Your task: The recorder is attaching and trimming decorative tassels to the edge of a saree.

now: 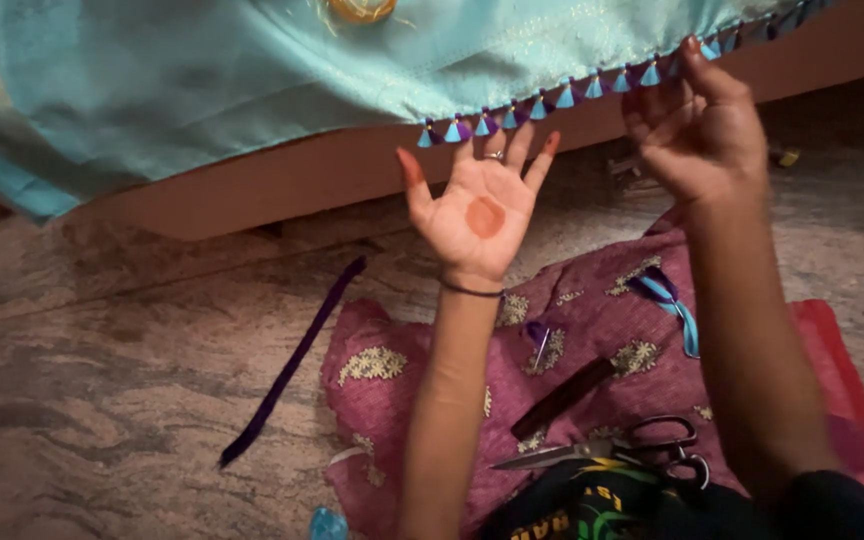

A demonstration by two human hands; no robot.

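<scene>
Two hands are raised to one hanging edge of a pale turquoise silky cloth (pixel 202 90), which is trimmed with a single row of small blue and purple triangular tassels (pixel 542 105); some fifteen or more show, too small to count surely. The left hand (pixel 479 205) is spread flat, palm toward the camera, fingers apart and gripping nothing, its fingertips just touching the row near its left end. It bears one ring and one thin dark wristband. The right hand (pixel 697 125) is curled, fingers drawn together at the tassel row farther right; whether it pinches a tassel I cannot tell.

Below, on the mottled stone floor (pixel 102 380), lies one magenta cloth with gold woven flower motifs (pixel 592 330), covering the person's lap. On it rest one pair of steel scissors with black handles (pixel 632 450) near its lower edge, one dark brown flat stick (pixel 562 398) at its middle, and one light blue ribbon loop (pixel 677 305) toward its upper right edge, partly hidden by the right forearm. One long dark purple strip of ribbon (pixel 292 365) lies on the floor just beside the magenta cloth's left edge. Behind runs a pinkish-brown wooden ledge (pixel 302 180), which the turquoise cloth drapes over.
</scene>
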